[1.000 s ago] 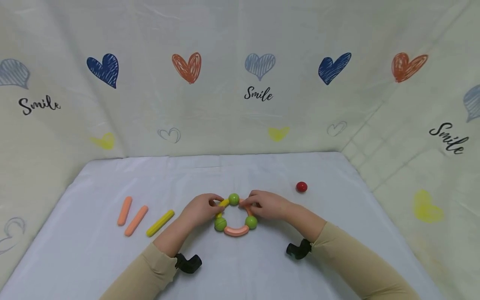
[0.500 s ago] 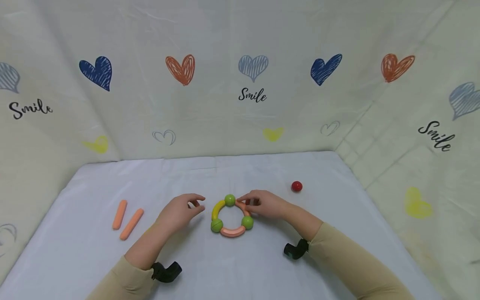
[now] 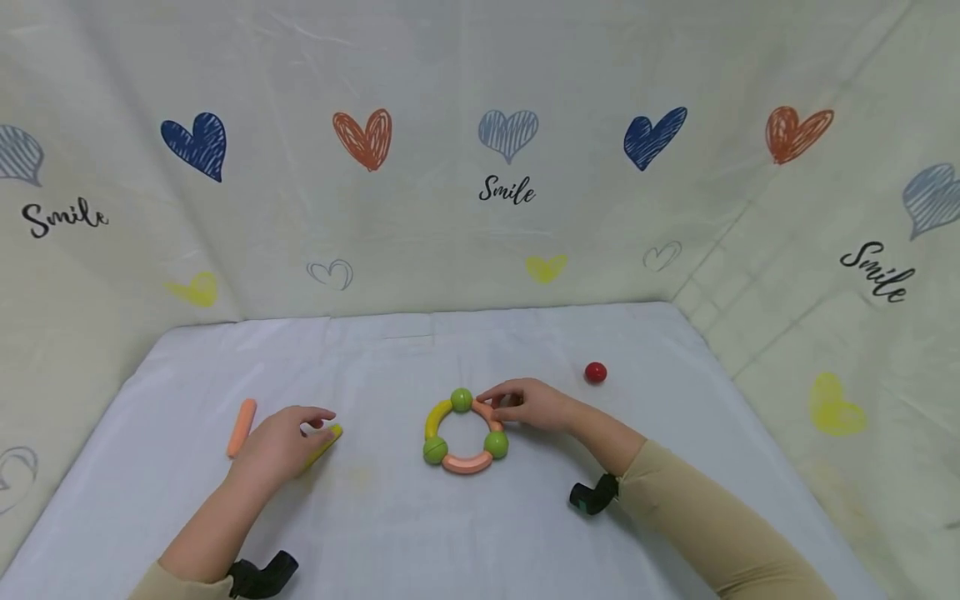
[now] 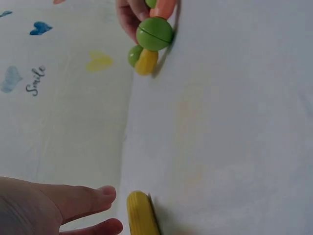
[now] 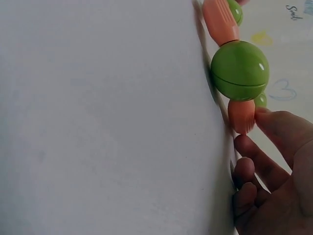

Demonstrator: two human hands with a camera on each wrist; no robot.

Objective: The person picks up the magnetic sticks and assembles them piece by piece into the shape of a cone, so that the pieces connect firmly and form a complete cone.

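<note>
A ring [image 3: 467, 465] of curved yellow and pink pieces joined by three green balls lies on the white cloth. My right hand [image 3: 536, 406] pinches its right-hand curved pink piece [image 5: 241, 116] between thumb and fingertip, beside a green ball [image 5: 240, 71]. To the left, my left hand [image 3: 281, 442] hangs with loosely bent fingers over a straight yellow stick [image 3: 324, 447]. In the left wrist view, its fingertips stand beside the yellow stick [image 4: 142, 213], with a gap between. A straight pink stick [image 3: 242, 427] lies just behind that hand; a second one is hidden under the hand.
A red ball [image 3: 596, 372] sits toward the back right of the cloth-covered table [image 3: 480, 542]. Behind it rises a pale backdrop [image 3: 427, 208] printed with hearts and writing. A black wrist camera [image 3: 262, 575] sticks out from the left cuff, another [image 3: 594, 494] from the right.
My left hand has let go of the ring's yellow piece and moved left to the straight yellow stick, covering one pink stick. My right hand stays on the ring; the view has shifted slightly.
</note>
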